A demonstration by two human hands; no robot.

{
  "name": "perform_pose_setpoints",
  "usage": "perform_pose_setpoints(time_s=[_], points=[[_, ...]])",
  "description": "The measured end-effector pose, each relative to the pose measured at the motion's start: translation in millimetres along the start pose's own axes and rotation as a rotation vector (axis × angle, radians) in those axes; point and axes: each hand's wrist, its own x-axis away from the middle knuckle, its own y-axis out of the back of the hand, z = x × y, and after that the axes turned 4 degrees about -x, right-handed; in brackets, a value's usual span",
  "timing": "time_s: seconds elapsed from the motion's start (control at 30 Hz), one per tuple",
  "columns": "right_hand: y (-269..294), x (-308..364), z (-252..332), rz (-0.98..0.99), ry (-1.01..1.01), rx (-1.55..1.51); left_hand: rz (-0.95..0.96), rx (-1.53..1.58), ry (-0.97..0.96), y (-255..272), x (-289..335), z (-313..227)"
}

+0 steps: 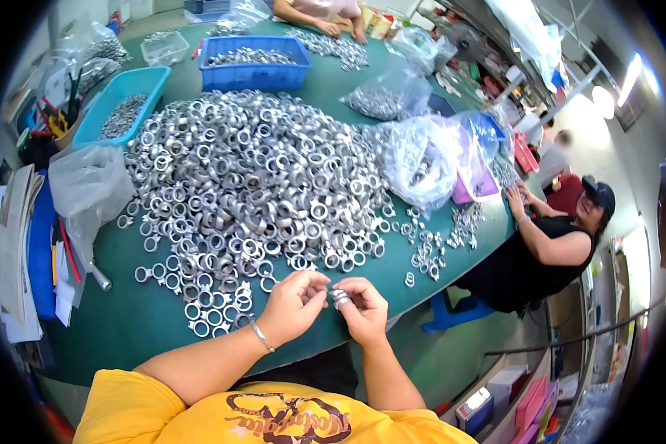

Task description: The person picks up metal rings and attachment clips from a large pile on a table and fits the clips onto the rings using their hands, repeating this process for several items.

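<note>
A big heap of silver metal rings with small lugs (pixel 255 166) covers the middle of the green table (pixel 126 318). Close to the table's near edge, my right hand (pixel 366 311) pinches a metal ring (pixel 340 297) between thumb and fingers. Just left of it, and slightly apart, is my left hand (pixel 294 305), its fingers curled in and the thumb pressed against them. Whatever it may hold is hidden. Loose rings (pixel 207 311) lie flat beside my left wrist, which wears a bracelet.
Behind the heap stands a blue bin (pixel 255 74) of small parts, with a turquoise tray (pixel 89 122) to its left. A clear plastic bag (pixel 422 159) and a purple basket (pixel 477 185) stand right. One person (pixel 547 237) sits at the right; another person's hands (pixel 329 28) work opposite.
</note>
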Motion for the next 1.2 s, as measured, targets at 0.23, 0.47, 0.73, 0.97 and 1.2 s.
perform_pose_setpoints(time_s=[0.23, 0.47, 0.73, 0.97, 1.2], points=[[-2, -1, -2, 0.017, 0.013, 0.067, -0.001, -0.036, -0.045, 4, 0, -5], [1, 2, 0, 0.045, 0.012, 0.122, 0.032, -0.005, 0.005, 3, 1, -5], [44, -17, 19, -0.468, 0.163, -0.337, 0.039, -0.065, -0.012, 2, 0, -9], [105, -51, 38, -0.775, 0.120, -0.334, 0.063, -0.103, -0.061, 10, 0, -9], [191, -56, 46, -0.995, 0.103, -0.437, 0.064, -0.054, 0.004, 3, 0, -12]])
